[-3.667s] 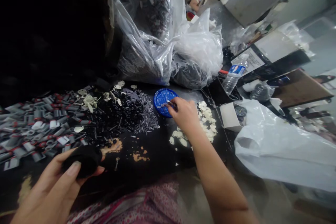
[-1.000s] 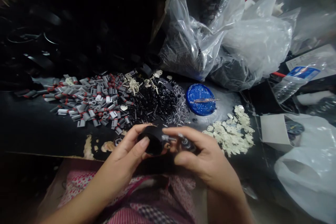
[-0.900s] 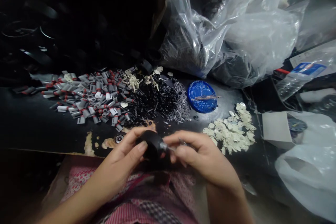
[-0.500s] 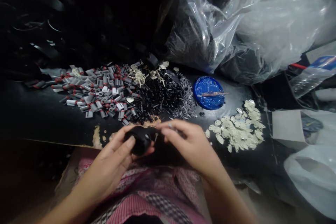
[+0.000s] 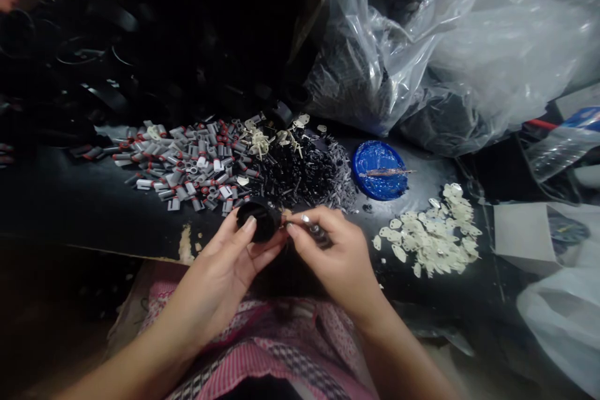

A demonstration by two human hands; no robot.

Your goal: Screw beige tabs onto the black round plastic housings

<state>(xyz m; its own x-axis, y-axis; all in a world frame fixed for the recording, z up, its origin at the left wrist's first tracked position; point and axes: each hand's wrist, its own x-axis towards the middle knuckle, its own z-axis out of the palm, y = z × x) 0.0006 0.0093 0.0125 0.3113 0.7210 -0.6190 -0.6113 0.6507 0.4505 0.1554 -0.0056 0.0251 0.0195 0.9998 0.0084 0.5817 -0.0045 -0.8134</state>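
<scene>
Black cup (image 5: 259, 220) gripped by left hand (image 5: 225, 262), thumb pressed on its side. Small dark part (image 5: 319, 236) held in curled fingers of right hand (image 5: 340, 256), thumb and forefinger closed narrow beside cup; pinched item too small to tell. Pale tabs (image 5: 429, 237) scattered right, gray tubes (image 5: 190, 165) piled left. Stick (image 5: 384, 172) laid across blue lid (image 5: 363, 182). Plastic bags (image 5: 403, 69) set behind.

The left hand (image 5: 229, 256) grips a round, hollow black plastic part (image 5: 259, 219); the right hand's (image 5: 335, 250) fingertips meet its side. Beyond them lie grey plastic tubes with red bands (image 5: 187, 165) and a round blue dish (image 5: 380, 184) with a thin brown stick (image 5: 387, 172) across it.
</scene>
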